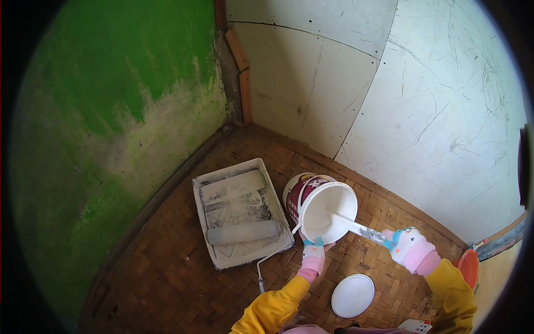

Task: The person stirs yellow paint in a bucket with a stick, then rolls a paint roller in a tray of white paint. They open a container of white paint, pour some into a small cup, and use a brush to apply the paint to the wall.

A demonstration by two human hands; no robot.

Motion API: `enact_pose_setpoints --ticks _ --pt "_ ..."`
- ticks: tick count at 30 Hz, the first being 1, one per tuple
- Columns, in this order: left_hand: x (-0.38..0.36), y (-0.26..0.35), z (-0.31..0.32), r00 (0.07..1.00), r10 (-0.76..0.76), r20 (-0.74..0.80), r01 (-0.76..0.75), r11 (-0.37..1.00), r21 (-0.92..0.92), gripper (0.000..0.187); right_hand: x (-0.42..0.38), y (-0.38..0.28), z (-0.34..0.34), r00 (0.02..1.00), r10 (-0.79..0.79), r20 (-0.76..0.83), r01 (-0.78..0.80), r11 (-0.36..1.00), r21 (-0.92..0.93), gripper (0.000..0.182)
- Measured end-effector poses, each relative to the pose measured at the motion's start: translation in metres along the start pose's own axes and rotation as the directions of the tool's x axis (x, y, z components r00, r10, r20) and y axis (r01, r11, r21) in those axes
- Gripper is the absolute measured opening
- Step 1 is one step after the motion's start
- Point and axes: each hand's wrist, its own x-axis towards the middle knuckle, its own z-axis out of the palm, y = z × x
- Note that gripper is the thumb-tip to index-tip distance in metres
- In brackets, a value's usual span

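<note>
A white paint bucket [346, 203] with a dark red label lies tipped over, its mouth turned towards me. My left hand [314, 257], in a pink and white glove, grips its lower rim; some fingers are hidden behind the bucket. In my right hand [410, 249], gloved alike, is a flat paint-smeared stick [361, 229] whose far end reaches into the bucket's mouth. White paint coats the inside. Left of the bucket, a paint tray [225, 259] holds a paint roller [243, 232] across its ridged slope.
A round white lid [352, 295] lies on the woven floor [183, 267] near me. An orange container [469, 267] stands at the right. A green, patchy wall [122, 111] and white panels [434, 111] meet in the corner ahead, with wooden trim along the base.
</note>
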Motion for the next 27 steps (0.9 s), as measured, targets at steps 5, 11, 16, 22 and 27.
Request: enact_pose_setpoints --ticks 5,11,16,22,27 --pt "0.001 0.007 0.006 1.000 -0.013 0.010 0.013 1.000 -0.023 0.061 0.002 0.012 0.054 0.948 0.174 0.266 -0.306 0.281 0.909 0.029" --pt "0.036 0.006 0.000 0.997 -0.020 -0.071 0.016 0.999 -0.048 0.057 0.028 -0.008 0.100 0.971 0.121 0.205 -0.181 -0.183 0.966 0.032" --pt "0.053 0.032 0.029 0.980 -0.041 -0.197 0.002 0.981 -0.192 0.055 0.035 -0.007 0.081 0.987 0.107 0.120 -0.088 -0.268 0.959 0.033" --pt "0.087 0.058 0.034 0.978 -0.075 -0.194 0.015 0.957 -0.290 0.048 0.030 -0.005 0.070 0.986 0.129 0.104 -0.064 -0.285 0.957 0.033" --pt "0.106 0.049 0.030 0.996 0.022 -0.088 -0.008 0.988 0.155 0.036 0.020 -0.005 0.059 0.982 0.178 0.061 -0.014 -0.254 0.967 0.033"
